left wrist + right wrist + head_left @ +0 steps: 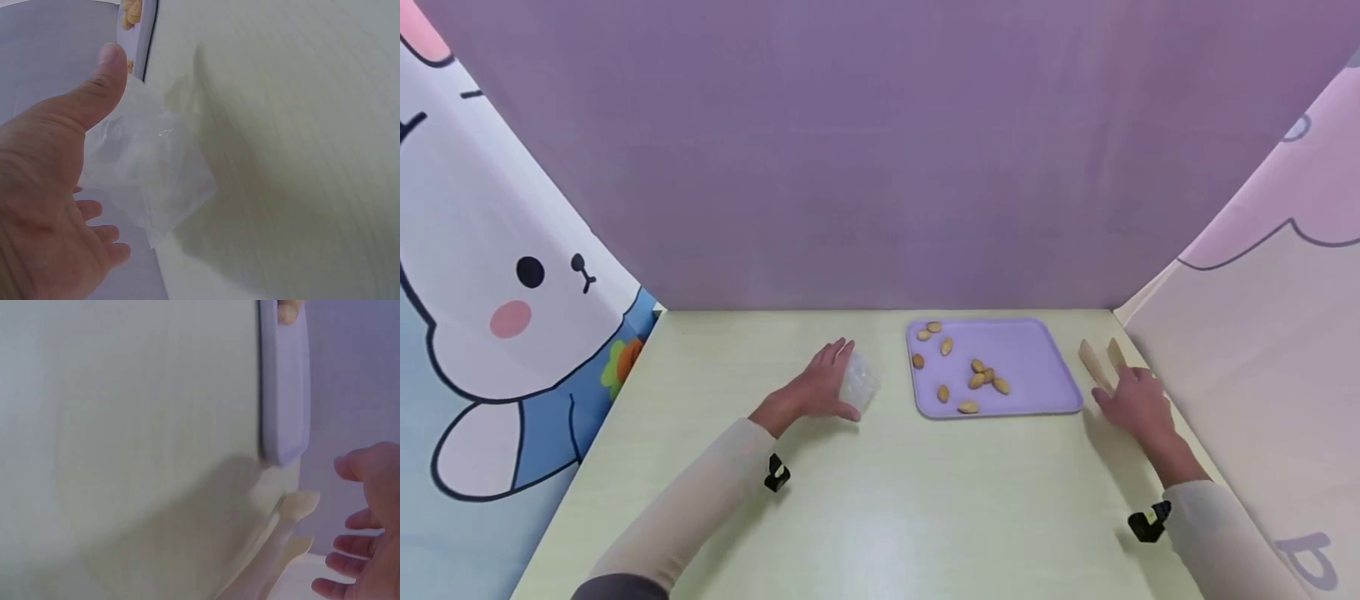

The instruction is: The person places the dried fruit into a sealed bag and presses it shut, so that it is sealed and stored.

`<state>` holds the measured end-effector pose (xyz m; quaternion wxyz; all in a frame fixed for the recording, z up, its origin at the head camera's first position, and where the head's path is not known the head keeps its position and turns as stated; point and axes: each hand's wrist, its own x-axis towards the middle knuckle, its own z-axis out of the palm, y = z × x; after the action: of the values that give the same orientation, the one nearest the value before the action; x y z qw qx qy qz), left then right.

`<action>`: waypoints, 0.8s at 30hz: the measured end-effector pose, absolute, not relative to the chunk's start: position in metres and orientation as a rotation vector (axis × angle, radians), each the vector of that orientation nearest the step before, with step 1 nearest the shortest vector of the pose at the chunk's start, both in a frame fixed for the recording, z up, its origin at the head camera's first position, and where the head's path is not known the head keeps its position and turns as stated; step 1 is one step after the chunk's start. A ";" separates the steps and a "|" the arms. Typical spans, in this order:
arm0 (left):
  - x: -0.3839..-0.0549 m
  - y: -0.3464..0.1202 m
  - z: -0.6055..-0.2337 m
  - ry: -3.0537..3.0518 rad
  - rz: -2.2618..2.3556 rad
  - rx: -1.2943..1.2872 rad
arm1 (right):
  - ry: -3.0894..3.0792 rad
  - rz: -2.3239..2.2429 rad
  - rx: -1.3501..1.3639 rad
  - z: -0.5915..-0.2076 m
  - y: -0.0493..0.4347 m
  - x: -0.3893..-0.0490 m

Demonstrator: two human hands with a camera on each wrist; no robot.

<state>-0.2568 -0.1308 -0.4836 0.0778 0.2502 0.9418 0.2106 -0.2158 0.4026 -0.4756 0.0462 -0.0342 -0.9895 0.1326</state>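
A clear, crumpled plastic bag (861, 383) stands on the table left of the middle. My left hand (811, 390) is beside it, thumb and fingers spread; in the left wrist view the thumb reaches close to the bag (164, 165), and whether it touches cannot be told. At the far right, a pair of wooden tongs (1093, 363) lies with its two tips toward the back wall. My right hand (1141, 410) hovers over or beside the tongs (265, 561), fingers apart and loosely bent, not closed round them.
Between the hands lies a shallow purple tray (1037, 367) with several brown, almond-like nuts (977, 381) scattered on its left and middle. A purple wall (880, 167) rises behind the pale table (880, 500). Printed cloth panels (1262, 358) stand at both sides.
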 end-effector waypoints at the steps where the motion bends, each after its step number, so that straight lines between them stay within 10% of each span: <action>1: -0.257 -0.130 -0.485 2.815 0.639 0.747 | -3.021 0.393 -0.131 -0.478 0.406 -0.214; 24: -0.256 -0.128 -0.494 2.736 0.766 0.639 | -3.122 0.434 -0.398 -0.505 0.438 -0.207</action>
<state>-0.2560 -0.1277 -0.4938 0.1145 0.2180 0.9333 0.2612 -0.2074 0.4382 -0.5052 -0.0178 -0.1253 -0.9825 0.1367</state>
